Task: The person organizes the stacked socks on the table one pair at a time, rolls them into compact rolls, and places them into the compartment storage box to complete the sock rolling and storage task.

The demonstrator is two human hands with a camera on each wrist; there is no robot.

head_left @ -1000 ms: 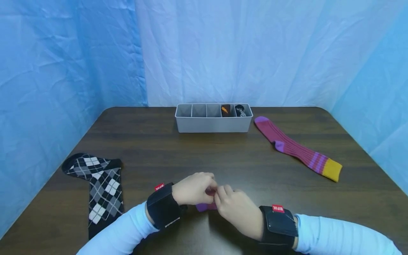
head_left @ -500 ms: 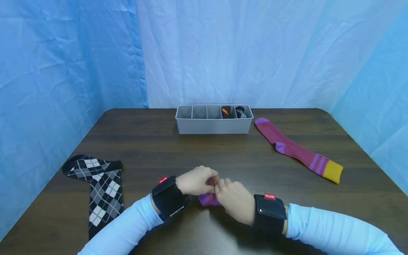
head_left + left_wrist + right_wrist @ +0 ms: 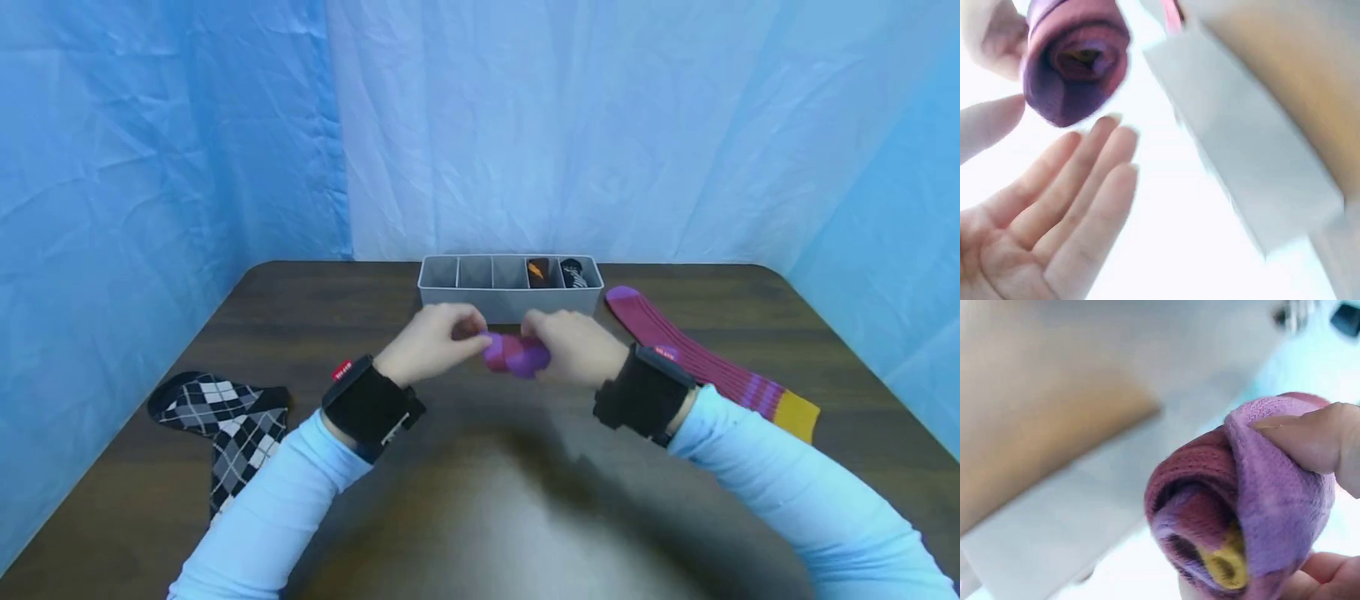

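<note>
A maroon and purple rolled sock (image 3: 516,355) is held up in front of the box. My right hand (image 3: 579,347) grips it from the right, thumb on the purple knit; in the right wrist view the roll (image 3: 1282,500) shows a yellow cuff coiled inside. My left hand (image 3: 433,340) is at the roll's left end. In the left wrist view its fingers (image 3: 1079,206) are extended, with thumb and fingertips close to the roll's edge; whether they touch it I cannot tell. A matching maroon sock (image 3: 675,337) with yellow cuff lies flat at the right, partly behind my right wrist.
Behind the hands stands a grey divided box (image 3: 480,302); its two right compartments hold a brown-orange item (image 3: 538,272) and a black-white one (image 3: 573,273). A black argyle sock (image 3: 225,421) lies on the dark table (image 3: 315,333) at the left. Blue curtains surround the table.
Both hands have lifted off the near table area and gone forward with the rolled sock toward the box. The left hand's fingers have spread from the roll.
</note>
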